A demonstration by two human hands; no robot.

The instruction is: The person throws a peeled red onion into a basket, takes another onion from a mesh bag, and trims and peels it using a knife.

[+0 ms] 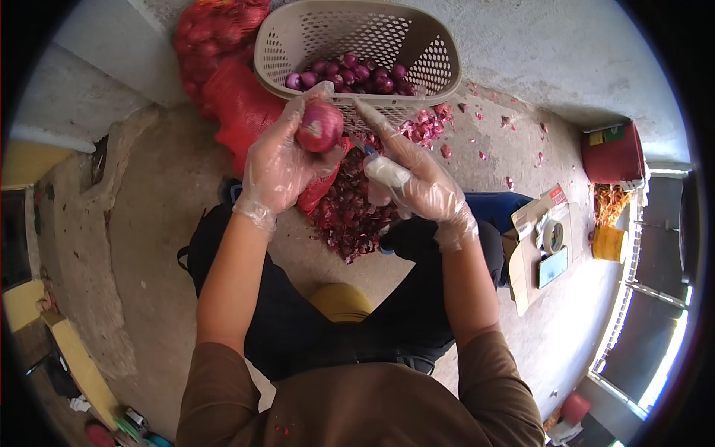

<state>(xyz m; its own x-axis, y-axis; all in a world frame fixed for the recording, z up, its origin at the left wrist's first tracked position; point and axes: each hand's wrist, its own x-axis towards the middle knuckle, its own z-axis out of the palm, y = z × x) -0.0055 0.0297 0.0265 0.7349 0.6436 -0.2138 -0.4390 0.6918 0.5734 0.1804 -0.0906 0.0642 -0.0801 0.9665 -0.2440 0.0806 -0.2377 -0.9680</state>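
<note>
My left hand (279, 164), in a clear plastic glove, grips a red onion (320, 127) between thumb and fingers in front of the basket. To its right is my right hand (410, 175), gloved too, with the index finger stretched toward the basket rim and the other fingers curled in. A small blue tip (370, 150) shows at those curled fingers; the rest of what they hold is hidden. Beyond both hands stands a beige perforated basket (357, 91) with several red onions (361, 73) in it. Loose onion skins (350, 201) lie piled on the floor below my hands.
Red mesh sacks (242, 97), the rear one filled with onions, lean left of the basket. At right, a cardboard piece (521, 261) carries a tape roll (553, 235) and a phone (552, 268). A red bucket (614, 155) stands by the wall.
</note>
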